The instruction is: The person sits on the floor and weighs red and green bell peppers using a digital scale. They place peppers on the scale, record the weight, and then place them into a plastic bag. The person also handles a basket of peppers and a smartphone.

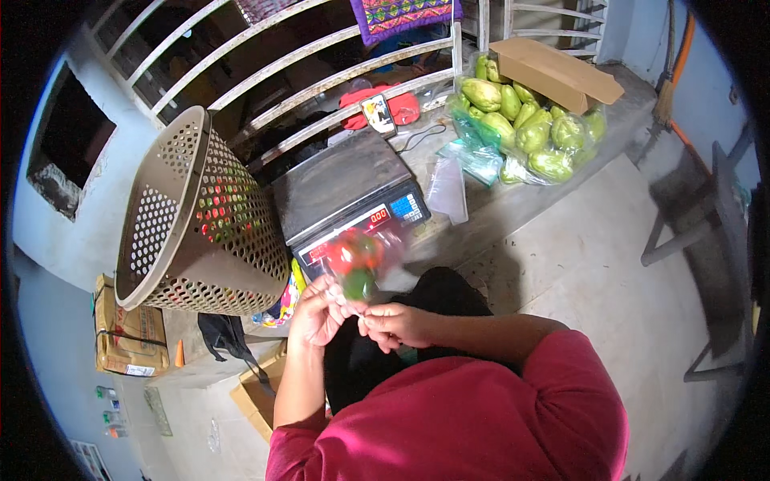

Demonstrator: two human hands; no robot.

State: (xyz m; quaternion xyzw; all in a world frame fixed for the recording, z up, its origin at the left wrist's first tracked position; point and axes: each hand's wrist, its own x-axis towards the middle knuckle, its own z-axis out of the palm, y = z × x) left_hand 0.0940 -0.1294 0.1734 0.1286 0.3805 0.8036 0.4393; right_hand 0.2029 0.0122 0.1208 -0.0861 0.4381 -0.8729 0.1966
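A clear plastic bag [394, 243] of red and green produce [355, 258], probably bell peppers or tomatoes and blurred by motion, hangs in front of me. My left hand [320, 314] grips the bag near its gathered end. Beside it, my right hand [391, 324] pinches that same twisted end between thumb and fingers. Just beyond the bag is a digital weighing scale [337, 180] with a dark flat platform and lit red digits. The bag partly hides the scale's front panel.
A tall perforated plastic basket [234, 252] with red and green produce inside stands left of the scale. Chayotes [532, 132] in clear plastic sit at the back right under a cardboard piece [550, 72]. A phone [379, 114] leans by the metal railing [337, 78]. A taped carton [129, 330] sits far left.
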